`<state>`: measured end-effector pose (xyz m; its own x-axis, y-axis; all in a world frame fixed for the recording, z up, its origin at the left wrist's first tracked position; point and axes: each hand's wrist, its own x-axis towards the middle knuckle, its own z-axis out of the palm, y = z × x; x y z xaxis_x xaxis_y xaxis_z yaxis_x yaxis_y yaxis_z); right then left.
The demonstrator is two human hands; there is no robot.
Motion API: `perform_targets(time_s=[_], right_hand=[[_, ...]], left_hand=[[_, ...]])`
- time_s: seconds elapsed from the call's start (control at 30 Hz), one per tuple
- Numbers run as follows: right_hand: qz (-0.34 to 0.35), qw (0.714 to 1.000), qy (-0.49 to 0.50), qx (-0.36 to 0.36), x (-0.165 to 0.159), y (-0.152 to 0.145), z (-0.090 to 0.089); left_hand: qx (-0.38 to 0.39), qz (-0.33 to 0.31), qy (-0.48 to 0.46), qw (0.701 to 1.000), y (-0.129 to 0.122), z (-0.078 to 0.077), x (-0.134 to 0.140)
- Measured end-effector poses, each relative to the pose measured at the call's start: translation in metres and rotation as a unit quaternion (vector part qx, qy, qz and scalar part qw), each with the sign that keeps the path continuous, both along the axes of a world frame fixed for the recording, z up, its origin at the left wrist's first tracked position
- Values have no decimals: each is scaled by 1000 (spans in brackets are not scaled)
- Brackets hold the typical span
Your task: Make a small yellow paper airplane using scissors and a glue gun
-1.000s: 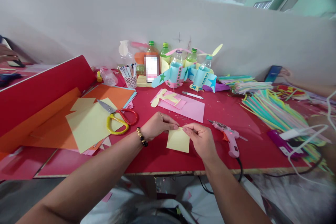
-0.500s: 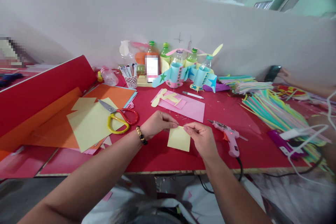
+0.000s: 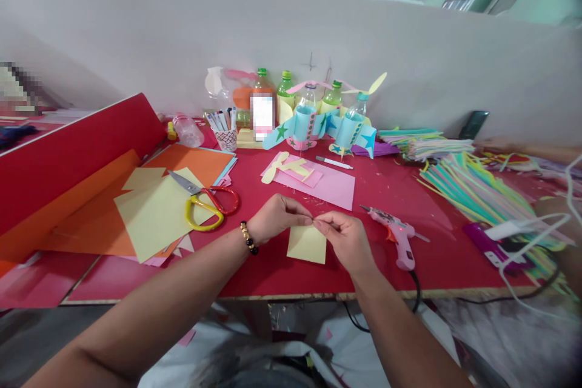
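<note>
My left hand (image 3: pixel 282 217) and my right hand (image 3: pixel 345 236) meet at the top edge of a small pale yellow sheet of paper (image 3: pixel 307 245). Both are closed in a pinch, thumbs and fingertips nearly touching and covering that edge. The sheet's lower part hangs free over the red table. Beyond the hands lies pink paper (image 3: pixel 342 189) with a yellow propeller-shaped cutout (image 3: pixel 275 168) on it. Scissors (image 3: pixel 204 199) with one red and one yellow handle rest on yellow paper (image 3: pixel 152 218) to the left. A pink glue gun (image 3: pixel 401 237) lies right of my right hand.
Decorated plastic bottles (image 3: pixel 305 124) stand along the white partition, beside a cup of pens (image 3: pixel 224 133). Bundles of coloured strips (image 3: pixel 473 194) and a purple power strip (image 3: pixel 495 247) with cables lie at right. A phone (image 3: pixel 473 125) and another person's arm (image 3: pixel 522 147) are beyond.
My fingertips have come closer together along the paper's top edge, the left hand shifting slightly right. The sheet has moved a little left. The other person's hand has left the phone.
</note>
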<state>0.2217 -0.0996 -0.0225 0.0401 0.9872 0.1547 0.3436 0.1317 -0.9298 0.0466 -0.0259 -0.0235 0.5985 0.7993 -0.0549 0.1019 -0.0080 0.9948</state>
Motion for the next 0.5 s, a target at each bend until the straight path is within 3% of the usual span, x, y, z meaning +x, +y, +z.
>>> perform_targets(time_s=[0.5], right_hand=[[2, 1000, 4, 10, -1, -1, 0]], left_hand=[[-44, 5, -31, 999, 0, -1, 1]])
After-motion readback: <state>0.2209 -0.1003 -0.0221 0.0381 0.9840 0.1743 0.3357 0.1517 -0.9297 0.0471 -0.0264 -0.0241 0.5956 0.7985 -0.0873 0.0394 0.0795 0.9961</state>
